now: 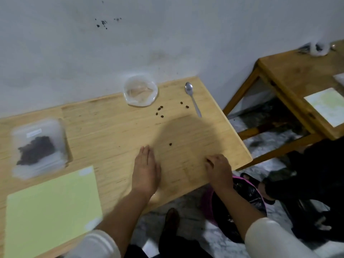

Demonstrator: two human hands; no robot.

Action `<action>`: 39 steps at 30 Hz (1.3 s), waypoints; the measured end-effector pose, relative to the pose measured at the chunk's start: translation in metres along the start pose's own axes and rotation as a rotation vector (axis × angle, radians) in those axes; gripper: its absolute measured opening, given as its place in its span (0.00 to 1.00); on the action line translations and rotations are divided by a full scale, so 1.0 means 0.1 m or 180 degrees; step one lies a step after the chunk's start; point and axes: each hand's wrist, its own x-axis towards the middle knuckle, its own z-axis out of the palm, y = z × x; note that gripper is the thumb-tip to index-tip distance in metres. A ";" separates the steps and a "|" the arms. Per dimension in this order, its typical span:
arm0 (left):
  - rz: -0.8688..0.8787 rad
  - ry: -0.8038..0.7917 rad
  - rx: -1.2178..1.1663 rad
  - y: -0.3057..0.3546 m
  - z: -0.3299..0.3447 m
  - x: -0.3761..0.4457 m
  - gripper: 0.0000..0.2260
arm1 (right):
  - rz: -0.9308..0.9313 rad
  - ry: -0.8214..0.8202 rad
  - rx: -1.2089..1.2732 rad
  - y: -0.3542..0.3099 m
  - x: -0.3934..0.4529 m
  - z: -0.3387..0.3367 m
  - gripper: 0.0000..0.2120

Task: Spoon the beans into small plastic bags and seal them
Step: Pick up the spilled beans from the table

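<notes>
Several dark beans lie loose on the wooden table, and one single bean sits nearer to me. A metal spoon lies at the far right of the table, empty. A clear plastic container stands by the wall with no beans in it. A stack of small plastic bags, the top one holding dark beans, lies at the left. My left hand rests flat on the table with straight fingers. My right hand has curled fingers at the table's near right; whether it pinches a bean is unclear.
A pale green sheet covers the near left of the table. A second wooden table stands to the right with papers on it. A pink bin with a black liner sits on the floor under my right arm.
</notes>
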 end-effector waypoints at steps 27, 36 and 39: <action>-0.0756 0.0434 -0.0013 -0.22 -0.03 0.99 0.26 | -0.1081 -0.0590 0.0943 -0.82 0.57 0.39 0.07; -0.0843 0.0759 -0.0222 -0.20 0.02 1.00 0.25 | -0.1122 -0.0618 0.0761 -0.88 0.68 0.44 0.03; -0.0873 0.0738 -0.0212 -0.19 0.02 1.00 0.25 | -0.0143 -0.0846 0.1544 -1.04 0.88 0.34 0.04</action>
